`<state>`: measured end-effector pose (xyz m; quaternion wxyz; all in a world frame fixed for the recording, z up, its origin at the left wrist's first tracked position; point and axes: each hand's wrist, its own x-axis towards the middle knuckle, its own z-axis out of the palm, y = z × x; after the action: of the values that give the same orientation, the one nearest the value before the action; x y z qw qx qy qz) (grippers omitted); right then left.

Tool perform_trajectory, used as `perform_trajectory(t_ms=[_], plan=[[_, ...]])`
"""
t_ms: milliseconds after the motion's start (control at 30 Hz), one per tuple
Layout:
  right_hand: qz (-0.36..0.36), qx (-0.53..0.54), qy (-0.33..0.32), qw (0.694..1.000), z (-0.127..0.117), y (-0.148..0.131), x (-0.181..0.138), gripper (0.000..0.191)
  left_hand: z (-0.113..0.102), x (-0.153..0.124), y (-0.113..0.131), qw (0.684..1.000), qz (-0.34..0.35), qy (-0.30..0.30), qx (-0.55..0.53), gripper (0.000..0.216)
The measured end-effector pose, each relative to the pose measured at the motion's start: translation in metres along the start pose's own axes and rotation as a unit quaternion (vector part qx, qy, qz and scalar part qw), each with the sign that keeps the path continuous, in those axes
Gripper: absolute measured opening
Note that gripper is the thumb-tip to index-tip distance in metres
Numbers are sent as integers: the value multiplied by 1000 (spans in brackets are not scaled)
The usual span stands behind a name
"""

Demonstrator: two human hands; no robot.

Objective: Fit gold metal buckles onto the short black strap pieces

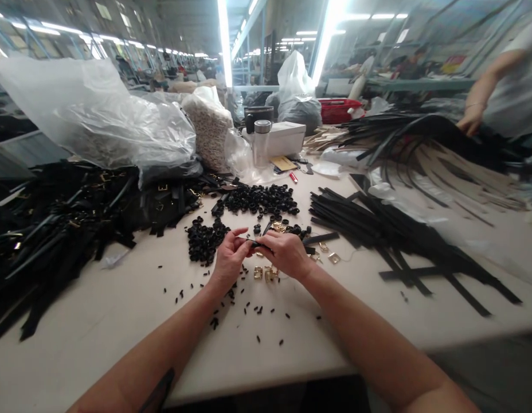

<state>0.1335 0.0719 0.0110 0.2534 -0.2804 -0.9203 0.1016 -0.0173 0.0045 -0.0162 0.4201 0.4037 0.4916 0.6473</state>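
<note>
My left hand [229,257] and my right hand [284,252] meet over the middle of the white table [98,321]. Both pinch a thin black strap [258,245] between their fingertips; its far end [321,237] lies on the table to the right. Gold square buckles [266,273] lie just under my hands, with others [333,258] a little to the right. Heaps of small black rubber loops [259,201] sit right behind my hands, with another clump [203,241] at the left.
Tiny black bits [249,310] are scattered near me. A pile of black straps [55,229] fills the left, loose straps [378,223] the right. Plastic bags [120,126], a metal cup [261,140] and a white box [287,137] stand behind. Another person's arm [481,97] reaches in at far right.
</note>
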Motion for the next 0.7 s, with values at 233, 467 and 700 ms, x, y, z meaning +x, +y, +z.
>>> perform_trajectory(t_ms=[233, 467, 700], plan=[[50, 28, 46, 997, -8, 21, 2, 16, -30, 17, 22, 993, 43, 64, 94, 36], [100, -12, 73, 992, -12, 41, 3, 12, -89, 36, 42, 811, 120, 27, 571, 16], [90, -30, 65, 993, -8, 38, 2, 11, -81, 33, 29, 729, 138, -25, 670, 11]])
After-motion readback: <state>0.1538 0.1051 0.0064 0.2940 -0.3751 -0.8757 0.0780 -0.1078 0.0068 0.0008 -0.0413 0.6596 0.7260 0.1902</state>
